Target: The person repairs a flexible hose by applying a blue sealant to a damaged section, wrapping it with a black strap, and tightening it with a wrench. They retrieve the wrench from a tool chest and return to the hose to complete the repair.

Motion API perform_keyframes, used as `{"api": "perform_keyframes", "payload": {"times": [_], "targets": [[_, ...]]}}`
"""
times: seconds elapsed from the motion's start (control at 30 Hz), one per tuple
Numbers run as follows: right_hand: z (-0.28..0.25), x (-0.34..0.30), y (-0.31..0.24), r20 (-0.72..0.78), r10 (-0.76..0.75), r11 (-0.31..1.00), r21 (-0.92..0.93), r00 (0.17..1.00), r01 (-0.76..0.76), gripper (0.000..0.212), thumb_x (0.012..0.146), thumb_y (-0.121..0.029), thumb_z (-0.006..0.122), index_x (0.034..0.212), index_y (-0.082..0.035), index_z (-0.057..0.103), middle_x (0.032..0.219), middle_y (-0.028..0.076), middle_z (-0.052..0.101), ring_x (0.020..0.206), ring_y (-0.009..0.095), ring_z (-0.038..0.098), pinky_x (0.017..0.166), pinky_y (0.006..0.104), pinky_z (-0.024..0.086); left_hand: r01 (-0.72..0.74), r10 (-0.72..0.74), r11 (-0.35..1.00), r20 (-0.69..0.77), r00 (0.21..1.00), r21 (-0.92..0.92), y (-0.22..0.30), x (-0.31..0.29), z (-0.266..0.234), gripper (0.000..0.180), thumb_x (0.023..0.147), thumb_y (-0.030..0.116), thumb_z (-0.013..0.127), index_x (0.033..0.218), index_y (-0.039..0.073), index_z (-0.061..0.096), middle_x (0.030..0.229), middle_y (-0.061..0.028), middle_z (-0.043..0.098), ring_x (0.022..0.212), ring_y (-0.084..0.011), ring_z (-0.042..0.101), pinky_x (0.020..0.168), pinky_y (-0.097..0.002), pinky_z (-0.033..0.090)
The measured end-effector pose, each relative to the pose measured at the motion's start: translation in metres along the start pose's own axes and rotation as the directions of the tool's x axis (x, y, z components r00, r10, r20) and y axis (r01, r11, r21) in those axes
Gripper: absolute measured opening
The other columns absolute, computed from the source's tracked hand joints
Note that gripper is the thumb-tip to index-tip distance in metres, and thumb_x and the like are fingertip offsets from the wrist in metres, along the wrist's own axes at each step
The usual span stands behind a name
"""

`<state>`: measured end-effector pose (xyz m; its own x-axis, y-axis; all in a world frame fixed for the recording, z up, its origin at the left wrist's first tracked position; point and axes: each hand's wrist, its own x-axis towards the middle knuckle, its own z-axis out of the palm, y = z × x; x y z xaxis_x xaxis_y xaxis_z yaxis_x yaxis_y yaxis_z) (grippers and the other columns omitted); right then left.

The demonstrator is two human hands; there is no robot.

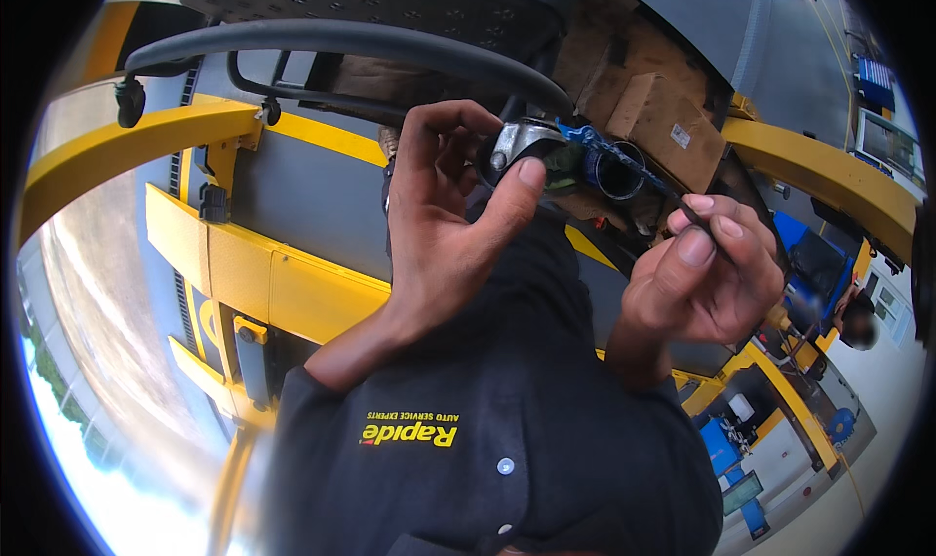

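Note:
My left hand (444, 210) has its thumb and fingers curled round a shiny metal part (531, 139) with a dark rounded side. It resembles a swivel caster, though the fingers hide some of it. In my right hand (710, 268) a thin dark stick (671, 188) is pinched between thumb and fingers. Blue grease (583, 135) coats its far end, which meets or nearly meets the metal part's right side. Beneath the stick is a round open container (621, 174) with a blue-smeared rim; its contents are hard to make out.
A dark wheeled seat or cart (390, 39) with a curved tube frame stands just beyond my hands. To the right sits a cardboard box (668, 127). Yellow lift beams (292, 283) run along the left and right. A person (856, 320) is at the far right.

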<state>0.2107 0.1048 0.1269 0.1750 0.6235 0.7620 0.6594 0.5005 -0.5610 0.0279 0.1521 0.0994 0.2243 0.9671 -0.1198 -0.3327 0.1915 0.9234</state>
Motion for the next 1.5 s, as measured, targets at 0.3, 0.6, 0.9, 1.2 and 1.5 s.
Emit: {"api": "perform_keyframes", "payload": {"times": [0.3,0.6,0.9,1.2,1.5], "targets": [[-0.006,0.01,-0.005,0.082,-0.048,0.996,-0.069,0.995,0.054,0.023,0.093,-0.004,0.069,0.113,-0.001,0.057,0.097,0.015,0.066,0.075,0.019,0.065,0.065,0.0268,0.053,0.011,-0.011,1.0,0.024,1.0,0.003,-0.005,0.002,-0.004,0.045,0.089,0.007,0.079,0.123,0.004,0.05,0.111,-0.0042,0.058,0.1,-0.0091,0.058,0.09,-0.023,0.048],[-0.002,0.012,-0.005,0.055,-0.01,0.999,-0.045,0.998,0.012,0.022,0.092,-0.004,0.068,0.112,-0.001,0.058,0.094,0.016,0.068,0.073,0.019,0.064,0.064,0.0284,0.051,0.03,-0.03,0.999,0.029,0.999,-0.016,-0.006,0.003,-0.008,0.046,0.088,0.008,0.081,0.123,0.004,0.052,0.112,-0.0034,0.057,0.099,-0.0084,0.057,0.086,-0.023,0.049],[-0.003,0.011,0.0,0.053,0.022,1.0,-0.002,0.998,-0.021,0.024,0.09,-0.001,0.067,0.112,0.001,0.058,0.094,0.016,0.066,0.076,0.02,0.065,0.066,0.028,0.052,0.006,-0.005,1.0,0.044,0.999,-0.028,-0.007,0.005,-0.008,0.045,0.088,0.007,0.081,0.123,0.004,0.052,0.111,-0.003,0.055,0.099,-0.0084,0.057,0.087,-0.0228,0.049],[0.002,0.01,0.003,0.018,0.061,0.997,0.037,0.998,-0.062,0.023,0.088,0.003,0.069,0.108,0.003,0.059,0.094,0.016,0.065,0.078,0.021,0.067,0.066,0.0267,0.054,0.002,0.0,0.999,0.054,0.999,-0.035,-0.007,0.006,-0.009,0.044,0.087,0.005,0.081,0.121,0.004,0.053,0.109,-0.0019,0.055,0.097,-0.0071,0.056,0.085,-0.0217,0.049],[-0.001,0.013,0.002,0.034,0.043,0.999,-0.022,0.998,-0.043,0.022,0.088,0.002,0.07,0.108,0.002,0.06,0.091,0.013,0.064,0.077,0.022,0.068,0.067,0.0277,0.055,-0.004,0.006,0.999,0.052,0.999,-0.035,-0.008,0.006,-0.009,0.045,0.087,0.005,0.081,0.122,0.005,0.053,0.11,-0.0019,0.056,0.097,-0.007,0.056,0.085,-0.0215,0.048]]}}
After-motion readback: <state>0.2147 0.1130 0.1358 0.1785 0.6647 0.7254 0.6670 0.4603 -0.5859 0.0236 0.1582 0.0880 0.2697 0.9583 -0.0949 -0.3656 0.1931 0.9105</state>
